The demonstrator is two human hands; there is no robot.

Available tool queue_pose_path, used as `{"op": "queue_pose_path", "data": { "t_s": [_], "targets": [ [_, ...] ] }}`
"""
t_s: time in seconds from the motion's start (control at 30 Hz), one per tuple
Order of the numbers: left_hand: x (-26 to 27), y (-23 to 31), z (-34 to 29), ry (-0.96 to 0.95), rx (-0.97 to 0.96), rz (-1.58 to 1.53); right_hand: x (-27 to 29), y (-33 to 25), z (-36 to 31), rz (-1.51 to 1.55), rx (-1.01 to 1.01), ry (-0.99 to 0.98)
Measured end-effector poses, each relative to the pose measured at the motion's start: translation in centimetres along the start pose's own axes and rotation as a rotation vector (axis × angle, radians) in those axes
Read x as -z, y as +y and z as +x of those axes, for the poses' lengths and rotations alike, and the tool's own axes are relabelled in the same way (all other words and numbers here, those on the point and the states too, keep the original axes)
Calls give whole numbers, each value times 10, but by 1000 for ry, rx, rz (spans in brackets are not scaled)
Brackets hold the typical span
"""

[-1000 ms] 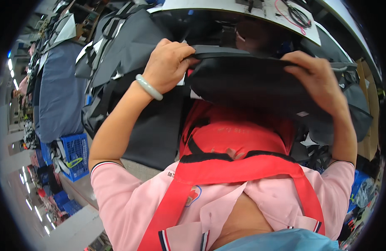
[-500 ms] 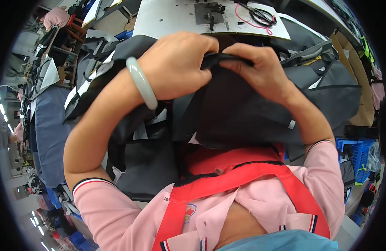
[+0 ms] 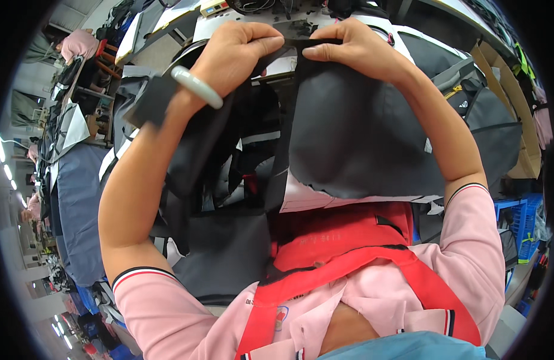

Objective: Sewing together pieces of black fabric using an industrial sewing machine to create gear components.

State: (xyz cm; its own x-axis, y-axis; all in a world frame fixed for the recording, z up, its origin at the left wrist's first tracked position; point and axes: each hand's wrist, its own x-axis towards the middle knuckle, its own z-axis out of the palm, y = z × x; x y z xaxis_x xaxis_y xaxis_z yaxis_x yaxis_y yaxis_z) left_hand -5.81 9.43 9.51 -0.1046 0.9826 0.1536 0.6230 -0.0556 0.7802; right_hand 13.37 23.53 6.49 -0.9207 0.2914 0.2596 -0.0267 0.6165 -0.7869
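Observation:
My left hand (image 3: pixel 238 54) pinches the top edge of a black sheet of fabric, thumb against the fingers. A little to the right, my right hand (image 3: pixel 364 48) grips that edge between thumb and fingers, and a short strip runs taut between them. Below my right hand hangs a wide dark grey panel (image 3: pixel 355 132), with a pale layer (image 3: pixel 310 195) showing under its lower edge. More black fabric (image 3: pixel 199 144) drapes beneath my left hand and forearm. A pale bangle (image 3: pixel 196 87) circles my left wrist. Beside it, a small dark square piece (image 3: pixel 154 102) is blurred.
Beyond my hands is a white worktable (image 3: pixel 379 27) with dark scraps. Black bag pieces (image 3: pixel 490 117) lie at right beside a cardboard box (image 3: pixel 505 90); a blue crate (image 3: pixel 523 225) stands lower right. A grey-blue cloth (image 3: pixel 78 204) hangs at left. Another person (image 3: pixel 80 45) sits far left.
Both hands have moved farther away from my body and slightly apart, pulling the fabric edge straighter. The panel has spread, and its pale lower layer now shows more.

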Motion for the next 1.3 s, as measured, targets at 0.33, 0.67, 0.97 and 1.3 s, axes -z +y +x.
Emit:
{"op": "queue_pose_path", "data": {
  "t_s": [0.33,0.67,0.97,1.3],
  "targets": [
    [-8,-42,79,27,205,-132,32,45,54,162,-375,73],
    [-12,-85,114,-66,309,-225,25,96,71,151,-309,2],
    [-10,-100,121,-5,389,-335,27,94,82,376,-363,56],
    [-4,-106,130,-40,302,-337,32,109,92,412,-374,33]
  ]
}}
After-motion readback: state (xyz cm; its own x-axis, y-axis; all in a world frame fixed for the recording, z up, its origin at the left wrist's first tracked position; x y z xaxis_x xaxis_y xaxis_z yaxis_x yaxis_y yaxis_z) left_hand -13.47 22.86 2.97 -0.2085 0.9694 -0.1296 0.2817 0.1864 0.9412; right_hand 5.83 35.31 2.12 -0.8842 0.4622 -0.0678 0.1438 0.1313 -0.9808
